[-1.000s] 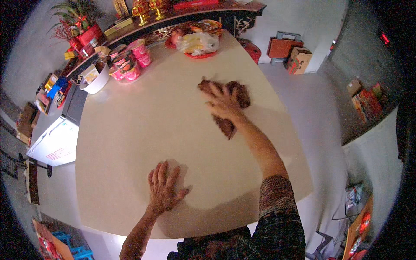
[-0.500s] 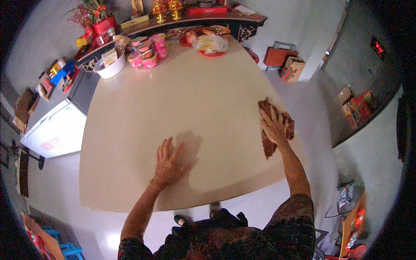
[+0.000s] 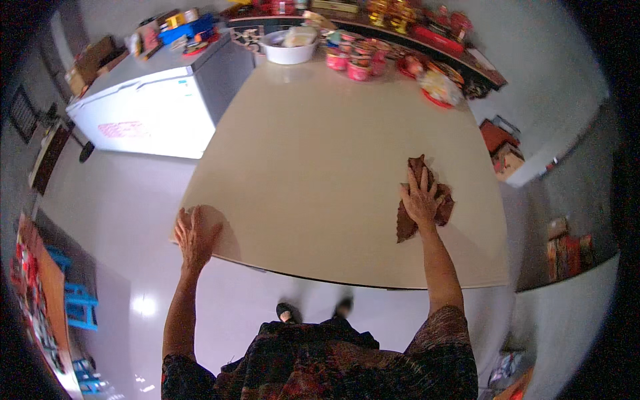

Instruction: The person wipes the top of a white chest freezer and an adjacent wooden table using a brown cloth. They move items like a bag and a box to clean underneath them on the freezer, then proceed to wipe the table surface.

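A brown cloth (image 3: 445, 206) with a ragged outline lies spread on the right part of a large beige table (image 3: 320, 153). My right hand (image 3: 421, 200) presses flat on top of it, fingers spread, hiding its middle. At the table's near left corner is my left hand (image 3: 195, 239), open, with its fingers extended and nothing in them. A shadow falls on the tabletop beside it; whether the palm touches the edge I cannot tell.
Along the far edge stand a white basin (image 3: 289, 53), pink tubs (image 3: 359, 67) and a bagged item (image 3: 440, 87) on a red plate. A white chest freezer (image 3: 147, 117) is at the left, blue stools (image 3: 81, 305) nearer. Folded chairs and a carton (image 3: 508, 160) lean at right.
My left hand has gone from over the tabletop to its near left corner. My right hand still lies on the cloth. The view has swung left, showing more of the freezer.
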### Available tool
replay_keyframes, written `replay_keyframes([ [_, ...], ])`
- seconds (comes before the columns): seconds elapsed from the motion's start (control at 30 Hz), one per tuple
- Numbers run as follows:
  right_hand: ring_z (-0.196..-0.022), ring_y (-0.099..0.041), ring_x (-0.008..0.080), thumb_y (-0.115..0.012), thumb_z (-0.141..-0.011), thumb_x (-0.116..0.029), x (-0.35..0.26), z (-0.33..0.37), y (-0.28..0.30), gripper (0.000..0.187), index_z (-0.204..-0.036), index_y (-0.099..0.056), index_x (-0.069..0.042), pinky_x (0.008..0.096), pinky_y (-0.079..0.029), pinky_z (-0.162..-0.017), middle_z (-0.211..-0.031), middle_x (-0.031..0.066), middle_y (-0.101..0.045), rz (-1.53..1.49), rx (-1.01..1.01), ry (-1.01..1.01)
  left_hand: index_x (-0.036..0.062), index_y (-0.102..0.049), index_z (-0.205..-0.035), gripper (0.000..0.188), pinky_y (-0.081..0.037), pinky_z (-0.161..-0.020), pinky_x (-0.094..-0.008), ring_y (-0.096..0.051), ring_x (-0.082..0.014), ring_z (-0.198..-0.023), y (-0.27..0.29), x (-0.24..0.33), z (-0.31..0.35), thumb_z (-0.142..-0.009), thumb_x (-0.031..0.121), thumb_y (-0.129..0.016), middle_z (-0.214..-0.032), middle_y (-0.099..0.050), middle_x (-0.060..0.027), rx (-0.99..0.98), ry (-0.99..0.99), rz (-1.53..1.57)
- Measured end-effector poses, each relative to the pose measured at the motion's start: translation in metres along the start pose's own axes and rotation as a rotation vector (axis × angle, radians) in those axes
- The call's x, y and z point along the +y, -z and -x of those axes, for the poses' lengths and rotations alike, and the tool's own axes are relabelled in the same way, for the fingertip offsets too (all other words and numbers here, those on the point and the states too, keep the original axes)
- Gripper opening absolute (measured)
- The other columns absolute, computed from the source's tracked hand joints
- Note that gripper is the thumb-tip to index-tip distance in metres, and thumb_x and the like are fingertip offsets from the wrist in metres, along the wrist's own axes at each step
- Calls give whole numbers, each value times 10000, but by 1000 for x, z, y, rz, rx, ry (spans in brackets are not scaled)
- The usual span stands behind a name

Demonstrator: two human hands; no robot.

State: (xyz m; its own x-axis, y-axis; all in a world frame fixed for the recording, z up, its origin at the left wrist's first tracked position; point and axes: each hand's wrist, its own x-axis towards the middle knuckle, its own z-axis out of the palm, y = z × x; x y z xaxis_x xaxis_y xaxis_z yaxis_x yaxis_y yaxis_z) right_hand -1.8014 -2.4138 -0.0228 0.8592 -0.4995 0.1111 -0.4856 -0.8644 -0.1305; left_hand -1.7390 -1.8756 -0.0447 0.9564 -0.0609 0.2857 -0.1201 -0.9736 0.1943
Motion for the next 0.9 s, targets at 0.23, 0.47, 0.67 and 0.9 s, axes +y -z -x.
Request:
replay_keyframes([
  [0.23, -1360, -153, 507, -427, -900, -579, -161, -8, -21, 676, -1479, -224, -296, 770, -129, -977, -1569, 97, -65, -2, -72, 269, 175, -263, -1457, 873, -179, -1076, -571, -171, -405, -1367, 18, -9, 2, -792, 644, -578, -1486, -182, -242, -195, 274, 125],
  [0.47, -1323, -241, 450, -489, -875, -529, -322, 36, -35, 661, -1458, -285, -293, 757, -175, -968, -1533, 117, -183, -25, 38, 699, 131, -99, -1496, 934, -116, -1102, -546, -102, -371, -1391, 22, -27, -1, -836, 656, -502, -1498, -169, -205, -140, 373, 703],
  [0.67, -1272, -333, 406, -577, -824, -463, -426, 124, -45, 610, -1387, -428, -282, 748, -252, -915, -1477, 123, -297, -248, 186, 1211, 91, 24, -1497, 835, -127, -1146, -395, -214, -302, -1396, 16, -49, 6, -947, 566, -387, -1493, -246, -229, 151, 346, 1546],
  [0.9, -1320, -281, 373, -575, -855, -309, -377, 160, -34, 484, -1330, -486, -287, 703, -284, -969, -1452, 77, -318, -182, 118, 1517, 59, -240, -1465, 707, -174, -1133, -430, -129, -328, -1402, 4, -18, 37, -945, 480, -468, -1516, -161, -182, 233, 398, 1076],
])
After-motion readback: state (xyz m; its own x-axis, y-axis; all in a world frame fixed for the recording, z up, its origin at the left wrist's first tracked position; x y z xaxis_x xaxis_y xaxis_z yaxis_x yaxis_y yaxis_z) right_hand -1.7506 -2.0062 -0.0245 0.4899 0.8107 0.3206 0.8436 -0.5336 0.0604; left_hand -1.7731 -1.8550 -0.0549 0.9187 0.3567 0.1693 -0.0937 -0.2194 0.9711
